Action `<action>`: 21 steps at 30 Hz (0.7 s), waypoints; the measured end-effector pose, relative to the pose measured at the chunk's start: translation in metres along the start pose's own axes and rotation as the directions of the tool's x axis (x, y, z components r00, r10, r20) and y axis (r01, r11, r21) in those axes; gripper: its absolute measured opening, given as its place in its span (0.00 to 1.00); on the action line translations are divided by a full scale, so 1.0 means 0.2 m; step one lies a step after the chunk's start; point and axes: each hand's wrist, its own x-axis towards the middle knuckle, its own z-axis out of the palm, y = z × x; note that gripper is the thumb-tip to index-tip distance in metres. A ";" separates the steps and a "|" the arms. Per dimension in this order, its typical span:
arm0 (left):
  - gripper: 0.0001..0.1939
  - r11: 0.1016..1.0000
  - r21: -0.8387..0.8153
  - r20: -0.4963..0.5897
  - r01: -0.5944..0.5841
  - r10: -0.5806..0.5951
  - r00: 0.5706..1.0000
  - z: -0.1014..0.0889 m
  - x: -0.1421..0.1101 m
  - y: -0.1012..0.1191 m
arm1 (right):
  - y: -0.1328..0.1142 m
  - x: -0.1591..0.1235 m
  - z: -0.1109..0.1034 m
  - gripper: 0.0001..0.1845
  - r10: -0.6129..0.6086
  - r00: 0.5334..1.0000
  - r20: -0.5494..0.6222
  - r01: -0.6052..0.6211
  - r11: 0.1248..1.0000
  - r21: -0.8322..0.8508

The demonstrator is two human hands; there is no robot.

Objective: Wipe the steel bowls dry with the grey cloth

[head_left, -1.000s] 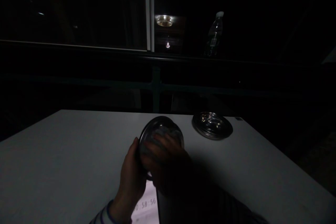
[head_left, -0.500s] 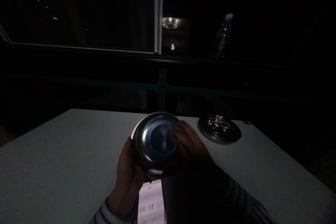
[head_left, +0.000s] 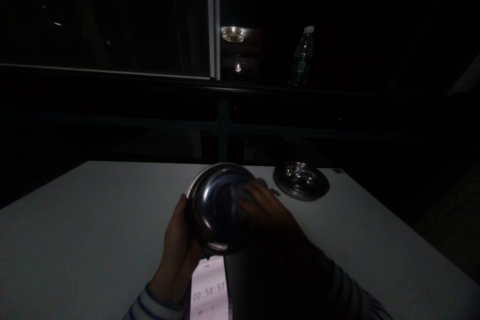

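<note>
A shiny stainless steel bowl (head_left: 214, 200) is held up over the table, tilted with its rounded underside towards me. My left hand (head_left: 176, 245) grips its left rim, thumb along the edge and fingers underneath. My right hand (head_left: 268, 210) is closed on a grey cloth (head_left: 261, 181) and presses it to the bowl's right side; a corner of the cloth sticks out beyond the fingers. Blur and darkness hide part of that hand. Below the bowl, a phone (head_left: 208, 287) lies on the table with a lit screen reading 00:58:57.
On the white table (head_left: 93, 230), several steel bowls or dishes (head_left: 301, 182) sit stacked at the back right. Beyond the far edge, a clear plastic bottle (head_left: 303, 57) with a white cap stands on a dark ledge, beside a window frame (head_left: 214, 20). The room is very dim.
My right hand has shifted a little down and left over the bowl with the cloth, more of which shows. My left hand keeps its grip. The whole view has turned slightly right.
</note>
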 end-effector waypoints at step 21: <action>0.08 0.992 -0.066 0.157 0.107 -0.095 0.983 0.02 0.03 0.02 | 0.01 -0.11 -0.25 0.20 0.539 0.842 0.016 -0.508 0.784 0.357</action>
